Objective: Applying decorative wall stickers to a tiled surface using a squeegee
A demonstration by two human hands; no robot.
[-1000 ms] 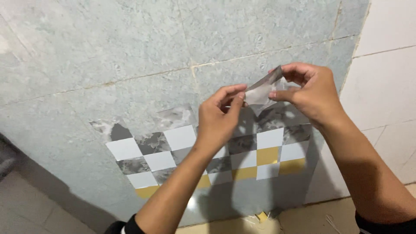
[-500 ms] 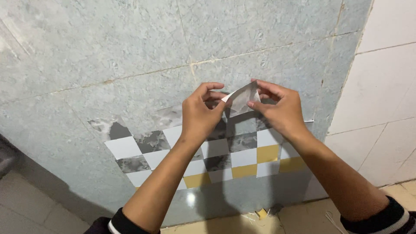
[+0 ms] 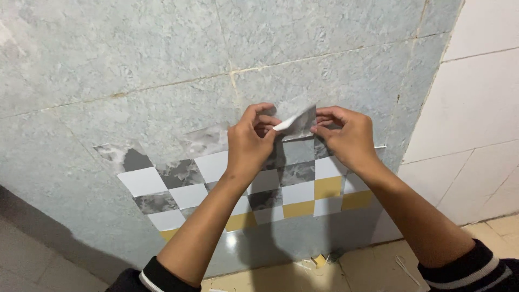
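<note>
Sticker piece: we hold a small grey-and-white marbled square of tile sticker [image 3: 296,123], its white backing corner curling forward, up against the wall between our 2 hands, just above the pattern already stuck there.
Left hand: our left hand [image 3: 250,141] has its thumb and fingers pinched together on the piece's left white corner, knuckles turned toward us.
Right hand: our right hand [image 3: 346,136] is clamped on the piece's right edge, fingertips [image 3: 323,118] pressed together on it, the wrist angled down to the right.
Stuck pattern: directly behind and below the hands lies a checkered sheet of white, grey marbled and yellow squares [image 3: 281,189], set diagonally on the wall; its upper left edge is ragged.
Wall: the pale blue-green mottled wall tiles [image 3: 162,59] carry the sheet, with thin beige grout lines crossing above the hands.
Side wall: plain white wall tiles [image 3: 476,103] meet the blue-green wall at the corner to our right.
Floor: the beige floor [image 3: 373,265] shows below, with small scraps [image 3: 319,261] lying near the wall's foot.
Sleeves: dark cuffs with a white stripe [image 3: 476,267] cover both forearms' lower ends.
</note>
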